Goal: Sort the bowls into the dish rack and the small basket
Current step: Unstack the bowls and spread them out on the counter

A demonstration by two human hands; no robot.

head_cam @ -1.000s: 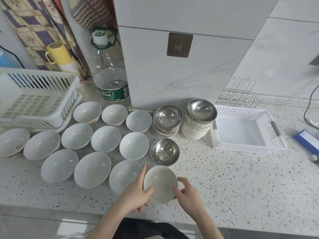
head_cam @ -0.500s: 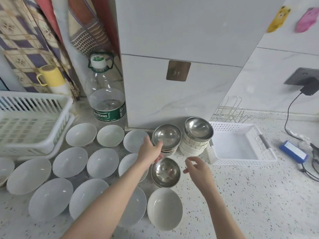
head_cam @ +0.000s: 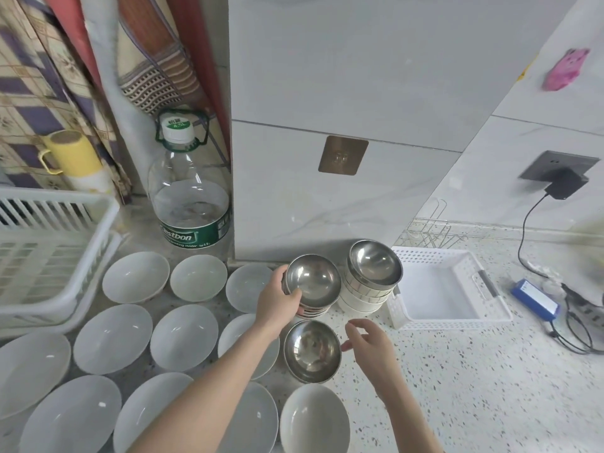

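Note:
My left hand [head_cam: 277, 300] grips the left rim of the top steel bowl [head_cam: 314, 280], which sits on a short stack of bowls. My right hand [head_cam: 369, 343] hovers with relaxed fingers just right of a single steel bowl [head_cam: 312, 350] on the counter, holding nothing. A second stack [head_cam: 367, 291] of white-sided bowls with a steel one on top stands to the right. Several white ceramic bowls [head_cam: 183, 338] cover the counter on the left. The white dish rack [head_cam: 49, 256] is at far left, the small white basket [head_cam: 457, 317] at right.
A large water bottle [head_cam: 189, 204] stands behind the bowls, beside a yellow mug [head_cam: 73, 155]. A white tiled column rises behind the steel bowls. A blue device [head_cam: 536, 297] with cables lies right of the basket; a wire rack [head_cam: 428, 230] sits behind it.
Both hands let go of the white bowl near the counter edge and reached forward. My left hand now grips the top steel bowl of the stack; my right hand moved beside the single steel bowl.

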